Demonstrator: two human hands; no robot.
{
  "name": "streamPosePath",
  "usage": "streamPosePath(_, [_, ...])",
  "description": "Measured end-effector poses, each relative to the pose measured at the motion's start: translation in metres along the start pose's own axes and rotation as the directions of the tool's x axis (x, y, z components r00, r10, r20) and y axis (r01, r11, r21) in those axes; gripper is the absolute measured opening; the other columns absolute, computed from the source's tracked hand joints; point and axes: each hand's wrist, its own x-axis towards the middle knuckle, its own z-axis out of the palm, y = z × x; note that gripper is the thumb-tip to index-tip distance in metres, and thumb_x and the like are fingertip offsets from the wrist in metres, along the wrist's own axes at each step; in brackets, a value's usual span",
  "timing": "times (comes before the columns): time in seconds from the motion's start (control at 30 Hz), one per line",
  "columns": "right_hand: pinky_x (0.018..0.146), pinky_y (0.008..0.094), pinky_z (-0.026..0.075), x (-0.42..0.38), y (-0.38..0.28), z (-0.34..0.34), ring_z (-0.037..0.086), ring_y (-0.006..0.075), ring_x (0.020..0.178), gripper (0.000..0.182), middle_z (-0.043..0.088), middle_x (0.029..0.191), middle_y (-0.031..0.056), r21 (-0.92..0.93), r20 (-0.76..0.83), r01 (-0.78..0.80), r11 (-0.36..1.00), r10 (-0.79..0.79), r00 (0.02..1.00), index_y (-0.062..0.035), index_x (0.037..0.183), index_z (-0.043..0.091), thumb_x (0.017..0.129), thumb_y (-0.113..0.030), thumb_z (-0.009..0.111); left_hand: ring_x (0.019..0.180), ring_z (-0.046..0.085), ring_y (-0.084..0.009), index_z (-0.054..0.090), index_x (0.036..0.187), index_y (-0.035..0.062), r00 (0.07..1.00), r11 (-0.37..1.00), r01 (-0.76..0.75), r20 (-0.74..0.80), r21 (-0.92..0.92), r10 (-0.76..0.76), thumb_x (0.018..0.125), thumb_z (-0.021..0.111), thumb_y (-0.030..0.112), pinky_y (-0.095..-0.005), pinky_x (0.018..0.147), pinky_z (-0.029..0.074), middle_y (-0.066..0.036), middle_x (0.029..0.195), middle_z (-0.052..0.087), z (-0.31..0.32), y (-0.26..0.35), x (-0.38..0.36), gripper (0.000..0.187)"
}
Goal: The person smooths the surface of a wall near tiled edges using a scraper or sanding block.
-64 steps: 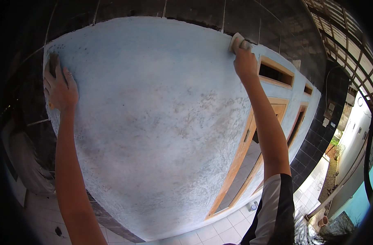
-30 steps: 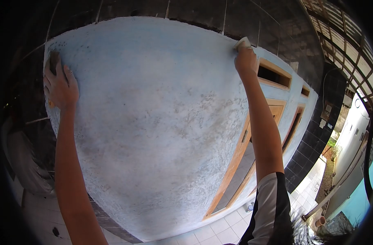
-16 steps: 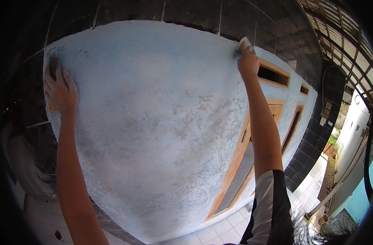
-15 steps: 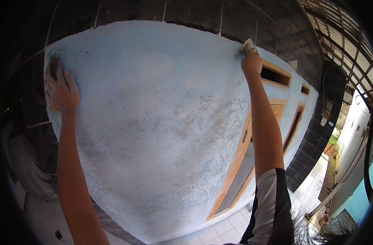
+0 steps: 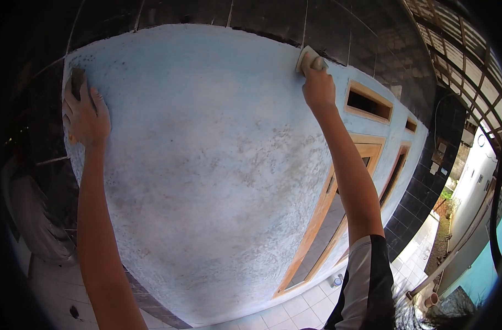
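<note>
A light blue wall with grey, rough patches fills the middle of the head view. At its upper left edge, my left hand is closed around a scraper. The scraper's dark flat blade points up between the fingers, and a bit of orange shows below the hand. Up at the wall's top border, my right hand grips a pale flat spreader against the blue surface, just under the dark tiles. My fingers hide part of both tools.
Dark tiles border the wall above and on the left. A wooden vent frame and a wooden door frame lie to the right. White floor tiles run below. A slatted roof is at upper right.
My right hand has moved left along the top border with the spreader, uncovering the vent frame. My left hand keeps its place on the wall; the view has shifted slightly.
</note>
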Motion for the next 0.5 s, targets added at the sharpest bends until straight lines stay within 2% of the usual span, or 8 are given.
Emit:
streamPosePath(0.03, [0.083, 0.0455, 0.059, -0.001, 0.010, -0.002, 0.067, 0.0421, 0.102, 0.054, 0.056, 0.128, 0.0290, 0.031, -0.010, 0.009, 0.999, -0.009, 1.000, -0.0021, 0.143, 0.044, 0.090, -0.004, 0.053, 0.129, 0.047, -0.0281, 0.057, 0.137, 0.0215, 1.000, 1.000, 0.001, -0.006, 0.007, -0.001, 0.104, 0.036, 0.043, -0.0482, 0.098, 0.041, -0.011, 0.145, 0.043, 0.001, -0.001, 0.001, 0.045])
streamPosePath(0.1, [0.083, 0.0450, 0.058, 0.015, 0.033, 0.004, 0.067, 0.0415, 0.102, 0.053, 0.059, 0.124, 0.0272, 0.159, 0.153, -0.304, 0.939, 0.280, 0.948, -0.0056, 0.142, 0.047, 0.089, -0.005, 0.054, 0.129, 0.047, -0.0279, 0.058, 0.136, 0.0215, 1.000, 1.000, -0.007, 0.003, 0.010, 0.007, 0.104, 0.035, 0.043, -0.0482, 0.098, 0.041, -0.011, 0.145, 0.043, 0.001, -0.002, -0.002, 0.045])
streamPosePath(0.13, [0.082, 0.0450, 0.058, 0.021, 0.032, 0.006, 0.067, 0.0411, 0.101, 0.048, 0.063, 0.117, 0.0255, 0.165, 0.146, -0.350, 0.922, 0.328, 0.933, -0.0066, 0.140, 0.050, 0.092, -0.007, 0.053, 0.128, 0.048, -0.0281, 0.058, 0.137, 0.0214, 1.000, 1.000, -0.002, -0.014, 0.006, 0.002, 0.104, 0.035, 0.043, -0.0483, 0.097, 0.042, -0.011, 0.144, 0.044, 0.001, -0.002, 0.001, 0.045])
streamPosePath(0.17, [0.082, 0.0450, 0.058, 0.025, 0.029, 0.012, 0.067, 0.0411, 0.101, 0.048, 0.063, 0.117, 0.0255, 0.163, 0.145, -0.347, 0.924, 0.326, 0.934, -0.0066, 0.140, 0.050, 0.092, -0.007, 0.053, 0.127, 0.048, -0.0283, 0.058, 0.137, 0.0214, 1.000, 1.000, -0.003, -0.024, -0.002, 0.003, 0.104, 0.035, 0.043, -0.0484, 0.096, 0.042, -0.011, 0.143, 0.045, 0.000, 0.000, 0.001, 0.045])
streamPosePath(0.3, [0.083, 0.0459, 0.057, 0.021, -0.018, -0.018, 0.067, 0.0417, 0.101, 0.037, 0.065, 0.114, 0.0262, 0.034, 0.110, 0.025, 0.999, -0.028, 0.994, 0.0000, 0.133, 0.054, 0.101, -0.016, 0.043, 0.125, 0.049, -0.0283, 0.059, 0.135, 0.0211, 0.999, 0.999, -0.025, -0.031, -0.019, 0.025, 0.103, 0.038, 0.042, -0.0489, 0.095, 0.043, -0.011, 0.141, 0.047, -0.004, 0.000, 0.001, 0.044])
streamPosePath(0.37, [0.084, 0.0468, 0.057, 0.030, 0.024, 0.020, 0.066, 0.0438, 0.103, 0.036, 0.064, 0.117, 0.0272, 0.169, 0.135, -0.375, 0.911, 0.356, 0.925, -0.0001, 0.130, 0.056, 0.103, -0.018, 0.040, 0.127, 0.049, -0.0293, 0.056, 0.139, 0.0232, 1.000, 0.999, -0.014, -0.008, -0.028, 0.014, 0.105, 0.030, 0.045, -0.0488, 0.099, 0.042, -0.010, 0.145, 0.044, -0.002, -0.001, -0.002, 0.049])
streamPosePath(0.43, [0.084, 0.0472, 0.057, 0.028, 0.031, 0.012, 0.066, 0.0438, 0.101, 0.035, 0.066, 0.111, 0.0264, 0.234, 0.198, -0.409, 0.882, 0.368, 0.908, 0.0004, 0.130, 0.055, 0.101, -0.015, 0.043, 0.126, 0.049, -0.0296, 0.057, 0.139, 0.0237, 1.000, 1.000, -0.013, -0.004, -0.014, 0.013, 0.104, 0.031, 0.046, -0.0492, 0.098, 0.042, -0.010, 0.145, 0.044, 0.001, -0.004, 0.002, 0.049])
streamPosePath(0.5, [0.086, 0.0467, 0.056, 0.018, 0.007, 0.008, 0.067, 0.0416, 0.100, 0.041, 0.068, 0.106, 0.0258, 0.084, 0.033, -0.199, 0.976, 0.197, 0.980, -0.0018, 0.134, 0.052, 0.093, -0.009, 0.050, 0.125, 0.050, -0.0299, 0.057, 0.138, 0.0243, 0.999, 1.000, -0.014, 0.035, -0.012, 0.014, 0.104, 0.031, 0.047, -0.0496, 0.096, 0.043, -0.009, 0.144, 0.044, 0.004, -0.004, -0.004, 0.049])
